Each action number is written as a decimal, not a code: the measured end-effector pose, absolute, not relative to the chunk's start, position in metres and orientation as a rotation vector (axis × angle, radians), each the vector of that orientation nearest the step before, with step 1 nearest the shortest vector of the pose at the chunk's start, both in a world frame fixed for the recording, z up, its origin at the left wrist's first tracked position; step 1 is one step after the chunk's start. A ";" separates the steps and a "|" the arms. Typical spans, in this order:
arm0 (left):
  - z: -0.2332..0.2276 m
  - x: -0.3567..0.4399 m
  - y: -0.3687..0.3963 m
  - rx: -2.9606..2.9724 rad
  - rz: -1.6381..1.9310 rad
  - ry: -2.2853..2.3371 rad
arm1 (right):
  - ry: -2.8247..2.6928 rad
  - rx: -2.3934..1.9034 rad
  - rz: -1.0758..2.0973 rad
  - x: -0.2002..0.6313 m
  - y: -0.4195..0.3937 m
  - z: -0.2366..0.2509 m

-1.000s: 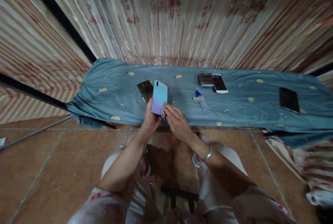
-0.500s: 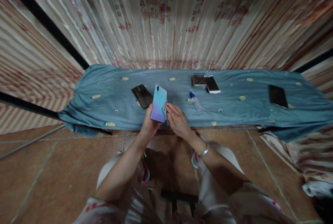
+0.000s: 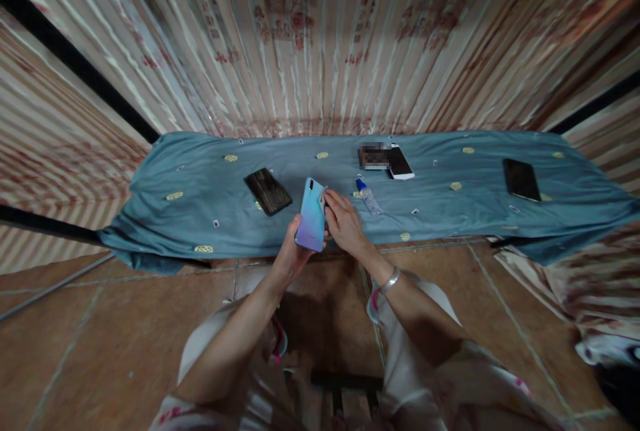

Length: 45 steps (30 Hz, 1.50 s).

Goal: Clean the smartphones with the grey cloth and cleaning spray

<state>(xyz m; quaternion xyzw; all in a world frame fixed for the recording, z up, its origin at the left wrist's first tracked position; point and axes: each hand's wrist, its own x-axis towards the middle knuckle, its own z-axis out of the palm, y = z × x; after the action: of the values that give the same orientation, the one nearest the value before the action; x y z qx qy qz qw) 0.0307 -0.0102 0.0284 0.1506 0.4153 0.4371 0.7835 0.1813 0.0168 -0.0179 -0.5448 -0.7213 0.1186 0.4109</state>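
A smartphone [image 3: 313, 221] with a shiny blue-to-purple back is held over the front edge of the covered table, its camera end pointing away from me. My left hand [image 3: 291, 249] is closed around its lower end. A small greyish cloth [image 3: 323, 196] lies against the phone's upper right edge, pinched in the fingers of my right hand [image 3: 346, 223]. Part of that cloth is hidden behind the fingers. Left of the phone, a dark flat thing [image 3: 268, 191] with a streaky surface, perhaps another phone, lies on the table. To the right is a small clear bottle [image 3: 369, 197] with a blue cap.
A blue patterned cloth [image 3: 200, 184] covers the long table. Toward its back lie a white-framed phone [image 3: 401, 163] and a blurred-out item [image 3: 374, 157]. Another dark phone [image 3: 521, 179] is at the right. Striped curtains [image 3: 320, 51] hang behind, with black poles [image 3: 85, 57] at the sides.
My right hand and the cloth have slid up the phone's right edge toward the camera end. The phone is tilted slightly differently and sits nearer to me. The whole view has shifted a little.
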 end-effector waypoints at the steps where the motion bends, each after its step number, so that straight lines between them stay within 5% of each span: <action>1: 0.028 0.032 -0.011 0.327 0.937 0.888 | -1.805 -1.376 0.300 0.183 0.018 -0.017; 45: 0.016 0.042 -0.027 0.372 0.823 0.889 | -1.651 -1.326 0.468 0.198 0.035 -0.003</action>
<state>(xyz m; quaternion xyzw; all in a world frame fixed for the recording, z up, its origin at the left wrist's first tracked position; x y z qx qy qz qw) 0.0423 -0.0266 0.0157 0.1736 0.4152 0.3847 0.8059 0.1984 0.0352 -0.0033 -0.5403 -0.6730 0.1909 0.4676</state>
